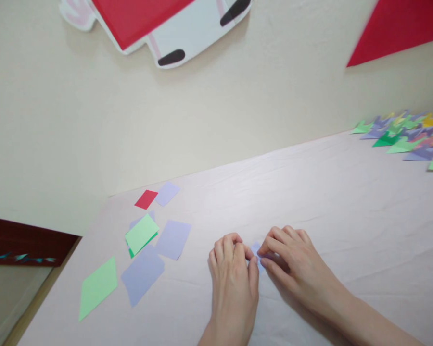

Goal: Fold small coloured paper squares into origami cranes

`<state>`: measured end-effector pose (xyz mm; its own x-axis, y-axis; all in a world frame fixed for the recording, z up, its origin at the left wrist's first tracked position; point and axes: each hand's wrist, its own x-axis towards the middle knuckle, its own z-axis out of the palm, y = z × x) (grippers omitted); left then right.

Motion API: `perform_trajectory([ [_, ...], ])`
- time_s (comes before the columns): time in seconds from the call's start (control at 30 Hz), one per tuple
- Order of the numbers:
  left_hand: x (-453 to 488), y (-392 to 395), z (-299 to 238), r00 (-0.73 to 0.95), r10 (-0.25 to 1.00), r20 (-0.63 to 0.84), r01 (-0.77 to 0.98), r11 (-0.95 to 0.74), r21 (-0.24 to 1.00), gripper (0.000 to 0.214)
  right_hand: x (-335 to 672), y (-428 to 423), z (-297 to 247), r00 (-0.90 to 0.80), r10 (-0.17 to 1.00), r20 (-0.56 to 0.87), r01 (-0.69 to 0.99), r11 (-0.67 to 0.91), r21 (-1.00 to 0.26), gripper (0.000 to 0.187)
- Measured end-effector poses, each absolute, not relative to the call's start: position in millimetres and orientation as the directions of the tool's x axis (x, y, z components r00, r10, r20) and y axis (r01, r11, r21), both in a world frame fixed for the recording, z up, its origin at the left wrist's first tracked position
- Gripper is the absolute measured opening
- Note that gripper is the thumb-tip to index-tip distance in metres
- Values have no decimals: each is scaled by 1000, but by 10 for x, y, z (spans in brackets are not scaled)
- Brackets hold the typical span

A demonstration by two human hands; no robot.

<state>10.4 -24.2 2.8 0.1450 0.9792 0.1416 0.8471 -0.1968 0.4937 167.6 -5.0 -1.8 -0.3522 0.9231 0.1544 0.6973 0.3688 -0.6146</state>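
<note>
The left hand (234, 278) and right hand (292, 266) pinch a small folded lavender paper piece (256, 251) between curled fingertips on the pale table (310, 192). Loose green and lavender paper squares (144, 250) lie left of the fingers.

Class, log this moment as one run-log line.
left hand, right hand: pinching small lilac paper on table | left: loose paper squares | far right: folded shapes
</note>
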Motion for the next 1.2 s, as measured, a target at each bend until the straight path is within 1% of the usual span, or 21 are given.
perform_trajectory([
  [0.23,119,-226,70,125,986,114,851,-166,498,13,1661,-47,17,-342,927,154,691,359,-628,13],
  [0.33,108,-230,69,136,985,109,841,-173,513,13,1659,-47,16,-344,927,146,694,357,-625,9],
  [0.5,94,-248,63,158,981,111,830,-193,524,11,1659,-48,18,-356,924,139,703,363,-611,12],
  [0.63,98,-247,62,159,982,100,834,-188,518,11,1648,-47,18,-334,930,150,699,352,-622,11],
  [0.87,76,-240,59,173,981,88,831,-193,521,16,1678,-22,20,-348,929,128,667,341,-662,23],
  [0.97,60,-244,50,174,981,90,831,-196,521,19,1710,-12,36,-367,922,122,649,348,-677,24],
  [1.07,60,-247,31,167,979,114,833,-202,515,19,1723,-16,54,-370,920,127,644,352,-679,23],
  [1.2,75,-256,22,155,978,137,831,-205,518,19,1697,-27,59,-359,925,126,679,352,-644,18],
])
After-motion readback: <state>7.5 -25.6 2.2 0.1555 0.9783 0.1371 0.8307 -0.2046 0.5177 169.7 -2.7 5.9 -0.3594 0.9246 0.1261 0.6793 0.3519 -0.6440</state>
